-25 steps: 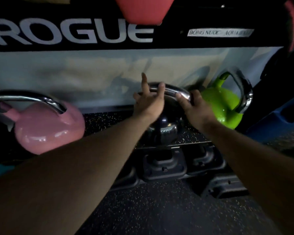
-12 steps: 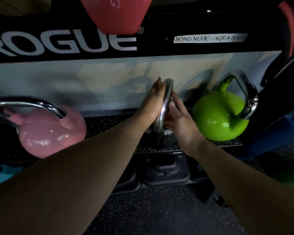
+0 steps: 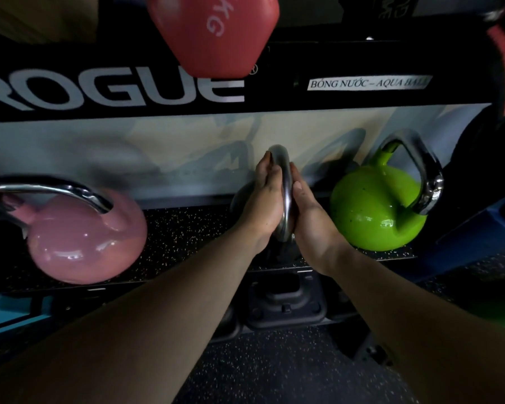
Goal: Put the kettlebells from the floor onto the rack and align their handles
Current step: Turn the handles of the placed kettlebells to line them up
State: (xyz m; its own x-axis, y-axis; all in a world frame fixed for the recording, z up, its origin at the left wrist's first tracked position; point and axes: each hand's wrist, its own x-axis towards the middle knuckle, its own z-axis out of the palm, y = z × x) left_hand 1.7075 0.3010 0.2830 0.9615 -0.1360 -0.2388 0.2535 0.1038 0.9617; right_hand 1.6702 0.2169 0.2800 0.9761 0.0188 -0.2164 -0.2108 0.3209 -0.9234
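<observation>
A dark kettlebell sits mid-shelf on the speckled rack shelf [image 3: 187, 228], its body mostly hidden by my hands. Its chrome handle [image 3: 285, 182] stands edge-on toward me. My left hand [image 3: 263, 199] presses flat on the handle's left side and my right hand [image 3: 309, 217] on its right side, clamping it between the palms. A pink kettlebell [image 3: 85, 240] rests at the left with its handle running sideways. A green kettlebell [image 3: 376, 211] stands at the right, handle turned edge-on at its right side.
A black beam lettered ROGUE [image 3: 114, 88] runs above the shelf, and a red weight [image 3: 216, 33] overhangs it. Black moulded weights [image 3: 283, 304] sit under the shelf edge. Speckled rubber floor [image 3: 274, 368] lies below. A blue object [image 3: 484, 228] is at the right.
The dark kettlebell's handle has turned from lying sideways to standing edge-on. Both hands shifted from gripping over it to pressing flat against its two sides.
</observation>
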